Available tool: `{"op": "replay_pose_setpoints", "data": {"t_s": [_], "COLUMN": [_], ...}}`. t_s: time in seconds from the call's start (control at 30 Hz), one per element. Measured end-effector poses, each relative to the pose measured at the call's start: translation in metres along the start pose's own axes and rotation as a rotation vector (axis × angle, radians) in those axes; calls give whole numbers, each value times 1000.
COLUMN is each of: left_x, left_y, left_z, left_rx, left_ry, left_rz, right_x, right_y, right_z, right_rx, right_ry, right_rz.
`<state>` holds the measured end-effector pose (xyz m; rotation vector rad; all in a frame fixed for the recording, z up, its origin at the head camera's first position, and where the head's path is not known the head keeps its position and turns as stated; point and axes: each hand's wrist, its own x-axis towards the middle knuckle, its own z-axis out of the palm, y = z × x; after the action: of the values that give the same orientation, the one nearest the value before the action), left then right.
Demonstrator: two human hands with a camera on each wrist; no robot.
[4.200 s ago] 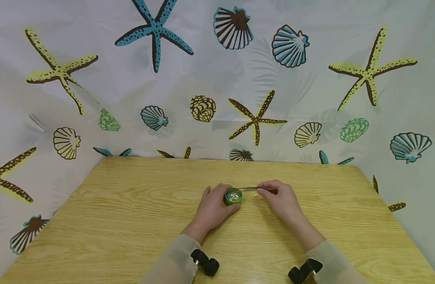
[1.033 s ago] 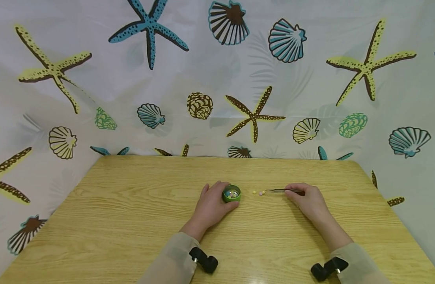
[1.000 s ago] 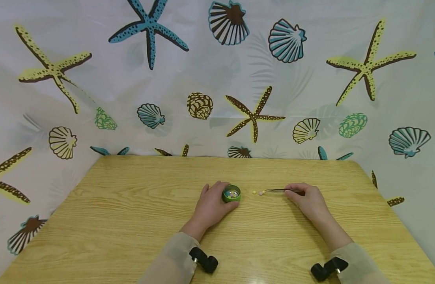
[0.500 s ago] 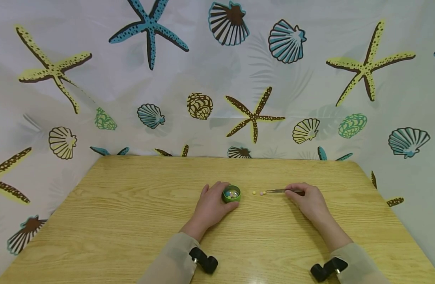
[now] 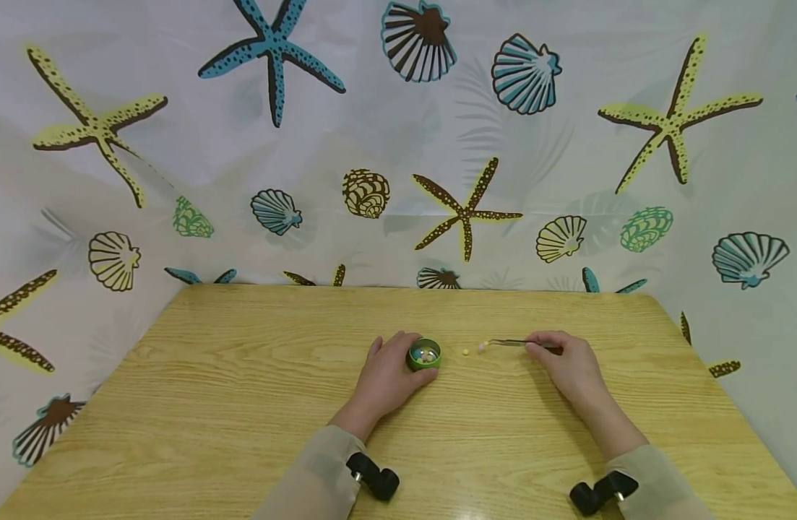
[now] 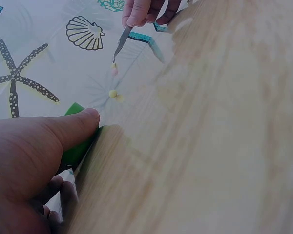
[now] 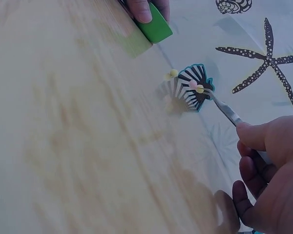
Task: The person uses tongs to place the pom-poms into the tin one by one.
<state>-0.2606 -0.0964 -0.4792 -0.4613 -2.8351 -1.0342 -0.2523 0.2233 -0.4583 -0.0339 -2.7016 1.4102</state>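
Observation:
My left hand (image 5: pixel 386 375) grips a small round green tin (image 5: pixel 425 365), shiny inside, with several pastel beads in it. Its thumb lies along the near side of the tin, and the fingers curl behind. On the right, my right hand (image 5: pixel 569 368) pinches slim bent-tip metal tweezers (image 7: pixel 224 110) between thumb and fingers, points facing the tin. At the points is a yellow bead (image 7: pixel 200 89), with a pink bead (image 7: pixel 192 84) right against it. Another yellow bead (image 5: pixel 466 352) sits on the table between these and the tin.
The wood-grain table (image 5: pixel 242 404) ends at a pale cloth backdrop (image 5: pixel 398 137) printed with starfish and shells, which also runs up both sides. A black wrist camera (image 5: pixel 373 477) is strapped over each beige sleeve.
The tweezers went from the tin's rim rightward to the loose beads. In the last half second their points rose slightly, with the yellow and pink beads moving along. The left hand stays on the tin.

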Motion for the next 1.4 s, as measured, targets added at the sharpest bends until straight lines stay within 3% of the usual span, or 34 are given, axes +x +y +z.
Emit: {"op": "replay_pose_setpoints", "data": {"t_s": [0.2, 0.47, 0.77, 1.1, 1.4], "left_x": [1, 1, 1, 1, 0], "left_y": [0, 2, 2, 2, 1], "left_z": [0, 0, 0, -1, 0], "left_rx": [0, -2, 1, 5, 1], "left_ry": [0, 6, 4, 7, 3], "left_rz": [-6, 0, 1, 9, 4], "right_x": [2, 1, 1, 2, 3], "right_y": [4, 1, 2, -3, -12], "right_z": [1, -1, 0, -3, -2], "right_rx": [-53, -12, -54, 40, 125], "right_ry": [-6, 15, 16, 6, -2], "right_rz": [-60, -26, -70, 34, 62]}}
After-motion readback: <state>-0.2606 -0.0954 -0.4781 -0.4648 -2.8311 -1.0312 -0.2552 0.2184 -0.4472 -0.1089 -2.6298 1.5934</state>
